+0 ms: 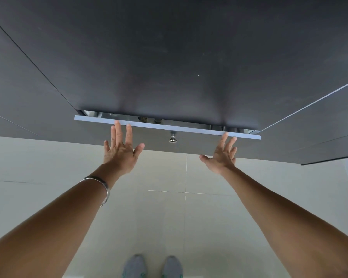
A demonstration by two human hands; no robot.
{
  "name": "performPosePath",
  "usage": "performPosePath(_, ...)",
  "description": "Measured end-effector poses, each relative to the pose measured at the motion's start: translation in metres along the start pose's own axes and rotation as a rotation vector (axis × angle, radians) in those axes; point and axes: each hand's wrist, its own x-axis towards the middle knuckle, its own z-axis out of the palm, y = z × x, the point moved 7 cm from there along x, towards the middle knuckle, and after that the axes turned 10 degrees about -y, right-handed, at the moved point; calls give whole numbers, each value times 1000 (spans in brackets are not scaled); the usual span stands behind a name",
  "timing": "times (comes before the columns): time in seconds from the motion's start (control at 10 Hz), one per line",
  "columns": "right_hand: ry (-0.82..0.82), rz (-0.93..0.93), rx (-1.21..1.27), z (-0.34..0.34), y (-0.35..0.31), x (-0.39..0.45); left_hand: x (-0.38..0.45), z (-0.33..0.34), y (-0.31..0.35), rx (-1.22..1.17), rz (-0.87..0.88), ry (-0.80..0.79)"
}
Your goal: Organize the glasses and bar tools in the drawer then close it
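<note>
The drawer (189,129) under the dark countertop (169,57) stands out only a narrow gap. Through that slit I glimpse shiny glass and metal pieces (149,118), too little to tell apart. My left hand (122,149) lies flat against the drawer's dark front, left of the round metal knob (172,139), fingers spread and tips at the pale top edge. My right hand (222,154) presses the front at the right of the knob, fingers spread too. Neither hand holds anything.
Dark cabinet fronts run on both sides of the drawer, the right one (319,137) reaching nearer to me. Pale floor tiles (185,197) lie below, with my grey shoes (153,266) at the bottom. A metal bangle (100,187) sits on my left wrist.
</note>
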Motion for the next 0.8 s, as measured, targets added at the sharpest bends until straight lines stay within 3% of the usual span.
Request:
performPosePath(0.5, -66, -65, -140, -20, 4, -1, -7, -15, 10, 47, -20, -73)
performPosePath(0.8, -22, -109, -209, -52, -3, -75, -81, -49, 23, 69, 1, -33)
